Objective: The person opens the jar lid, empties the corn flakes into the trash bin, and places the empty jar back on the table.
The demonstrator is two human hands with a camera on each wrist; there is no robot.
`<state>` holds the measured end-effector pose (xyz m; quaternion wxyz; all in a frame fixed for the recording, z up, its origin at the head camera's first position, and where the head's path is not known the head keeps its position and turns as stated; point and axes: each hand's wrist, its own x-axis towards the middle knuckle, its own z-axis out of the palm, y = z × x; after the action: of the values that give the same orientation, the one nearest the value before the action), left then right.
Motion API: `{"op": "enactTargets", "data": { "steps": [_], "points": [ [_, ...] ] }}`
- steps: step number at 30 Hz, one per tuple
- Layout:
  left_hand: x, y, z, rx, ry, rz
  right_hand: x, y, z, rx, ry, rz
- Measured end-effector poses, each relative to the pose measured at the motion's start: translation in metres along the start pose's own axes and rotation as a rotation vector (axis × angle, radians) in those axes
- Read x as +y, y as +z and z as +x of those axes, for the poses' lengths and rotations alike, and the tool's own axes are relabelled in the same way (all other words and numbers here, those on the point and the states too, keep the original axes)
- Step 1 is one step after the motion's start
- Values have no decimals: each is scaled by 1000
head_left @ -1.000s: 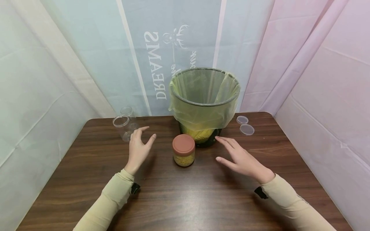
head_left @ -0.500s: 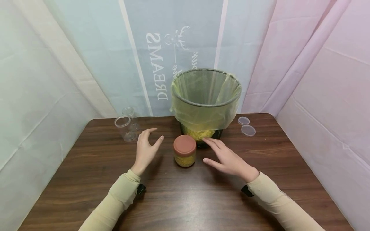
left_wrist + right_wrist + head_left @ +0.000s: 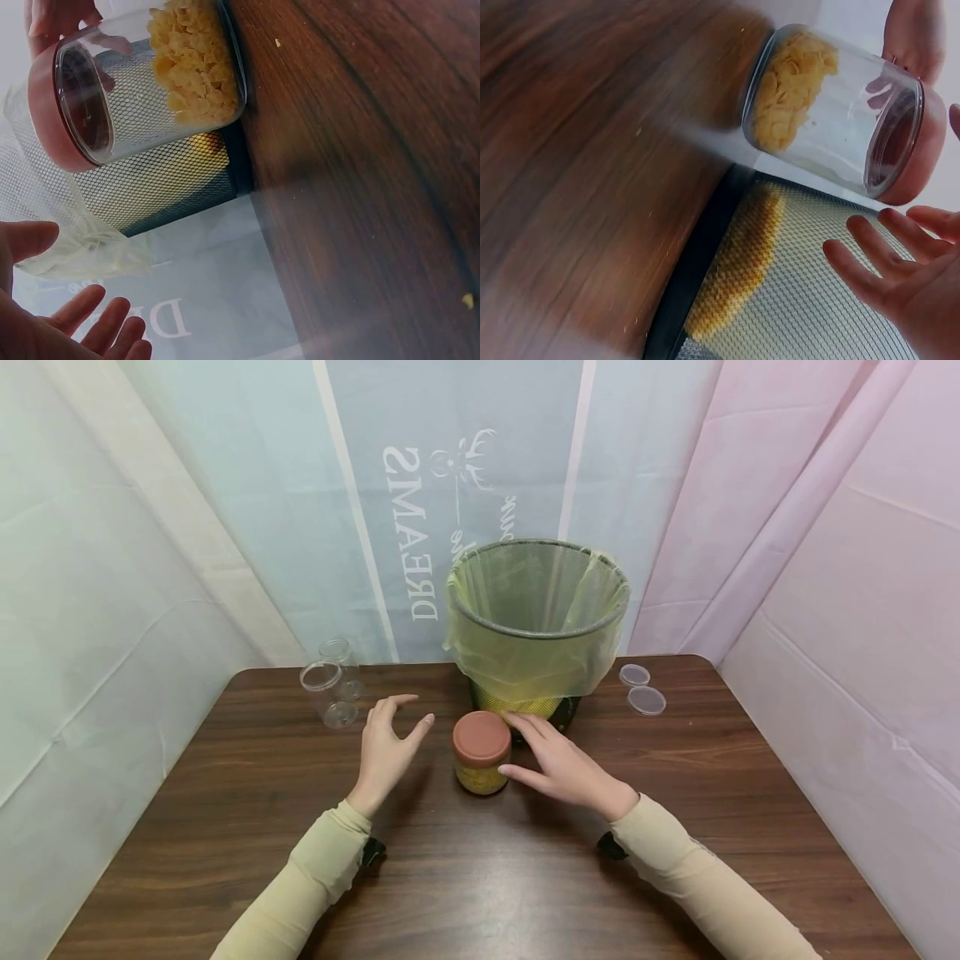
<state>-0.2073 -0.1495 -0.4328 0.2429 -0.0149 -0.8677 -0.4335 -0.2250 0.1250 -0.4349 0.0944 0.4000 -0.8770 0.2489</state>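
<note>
A glass jar [image 3: 478,778] stands upright on the table, partly filled with yellow flakes. Its reddish-brown lid [image 3: 482,738] is on. My right hand [image 3: 566,768] is just to the right of it, fingers spread and thumb tip overlapping the jar's side in the head view. In the right wrist view those fingers [image 3: 870,247] lie near the lid with nothing in them. My left hand [image 3: 386,753] hovers to the jar's left, thumb and fingers apart, holding nothing. The left wrist view shows the flakes [image 3: 196,64] heaped at the jar's bottom.
Right behind the jar stands a mesh bin [image 3: 534,670] with a yellowish liner folded over its rim; something yellow shows through its lower mesh. Two clear plastic containers [image 3: 324,693] stand at back left. Two clear round lids [image 3: 647,700] lie at back right. Cloth hangs around the table.
My right hand has moved left, from well off the jar to right beside it. My left hand has come a little to the right, closer to the jar. The jar stays in place.
</note>
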Motion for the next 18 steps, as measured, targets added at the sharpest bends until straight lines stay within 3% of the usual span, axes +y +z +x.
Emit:
{"op": "enactTargets", "data": {
  "steps": [12,18],
  "points": [
    [-3,0,-2,-2,5,-4,-6,11,20,22,-10,28],
    [-5,1,-2,1,19,-6,-9,15,27,5,29,43]
  ]
}}
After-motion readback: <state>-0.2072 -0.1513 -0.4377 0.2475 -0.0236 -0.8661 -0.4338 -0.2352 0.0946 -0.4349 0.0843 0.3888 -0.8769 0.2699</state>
